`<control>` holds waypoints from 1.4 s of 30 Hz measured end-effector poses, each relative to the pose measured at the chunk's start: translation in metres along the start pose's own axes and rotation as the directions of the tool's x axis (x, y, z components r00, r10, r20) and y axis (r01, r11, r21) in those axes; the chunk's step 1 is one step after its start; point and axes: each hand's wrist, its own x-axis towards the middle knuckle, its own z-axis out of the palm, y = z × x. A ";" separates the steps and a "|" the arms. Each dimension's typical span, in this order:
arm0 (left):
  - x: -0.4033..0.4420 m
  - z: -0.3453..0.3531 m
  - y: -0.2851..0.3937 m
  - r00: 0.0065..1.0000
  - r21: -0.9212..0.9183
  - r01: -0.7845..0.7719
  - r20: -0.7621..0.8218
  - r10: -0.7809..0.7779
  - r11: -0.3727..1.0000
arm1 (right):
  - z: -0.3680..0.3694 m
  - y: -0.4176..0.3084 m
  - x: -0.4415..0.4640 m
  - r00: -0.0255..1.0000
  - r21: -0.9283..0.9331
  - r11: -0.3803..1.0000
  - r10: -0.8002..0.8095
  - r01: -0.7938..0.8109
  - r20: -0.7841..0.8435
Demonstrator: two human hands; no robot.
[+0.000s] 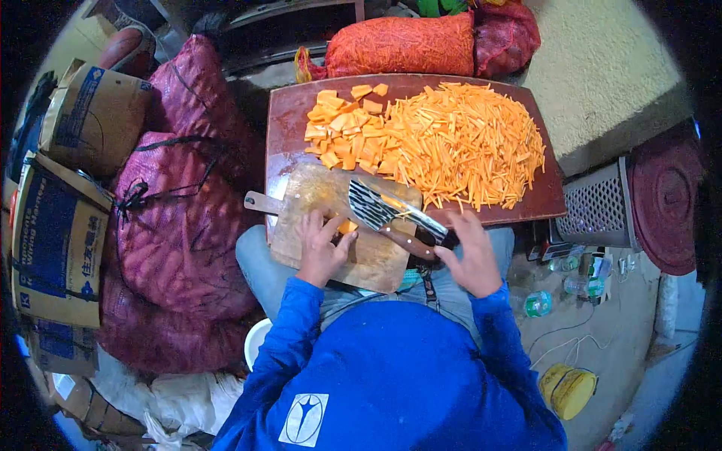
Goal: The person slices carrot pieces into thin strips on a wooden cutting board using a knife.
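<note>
My left hand rests on the wooden cutting board, thumb and fingers closed on a small orange vegetable piece. A broad-bladed knife with a brown riveted handle lies across the board; its blade looks dark with pale streaks. Beside it, a narrow shiny blade with a black handle end carries orange bits. My right hand is at that black end, thumb and fingers apart around it; I see no firm grip. Beyond lie flat orange slices and a heap of orange strips.
The dark red table bears the board and vegetables. A red mesh bag of orange strips lies behind it. Large purple mesh sacks and cardboard boxes crowd the left. At right are a grey crate, bottles and a yellow container.
</note>
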 end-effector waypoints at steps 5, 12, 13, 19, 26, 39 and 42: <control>0.004 -0.007 0.008 1.000 0.006 0.008 0.014 -0.008 1.000 | 0.005 0.056 -0.063 0.975 -0.190 0.965 0.153 -0.183 -0.163; 0.003 -0.001 -0.001 1.000 -0.026 -0.005 0.021 0.005 1.000 | 0.043 0.149 -0.099 0.837 -0.022 0.842 0.533 -0.540 -0.123; 0.003 0.000 0.000 1.000 -0.012 0.000 0.013 0.001 1.000 | 0.043 0.152 -0.091 0.826 -0.072 0.825 0.551 -0.561 -0.118; 0.000 0.002 -0.004 1.000 0.018 -0.003 -0.011 0.004 1.000 | 0.043 0.133 -0.063 0.774 -0.142 0.766 0.591 -0.627 -0.229; 0.002 0.000 -0.003 1.000 0.000 0.005 0.020 -0.005 1.000 | 0.053 0.147 -0.071 0.776 -0.257 0.732 0.608 -0.630 -0.169; 0.065 0.020 0.064 0.977 0.090 -0.146 0.166 0.130 0.985 | 0.038 0.027 -0.032 0.981 0.165 0.974 0.173 -0.157 -0.087; 0.081 0.032 0.066 0.958 0.127 -0.130 0.271 0.092 0.983 | 0.033 -0.012 -0.018 0.997 0.097 0.995 -0.002 0.010 -0.082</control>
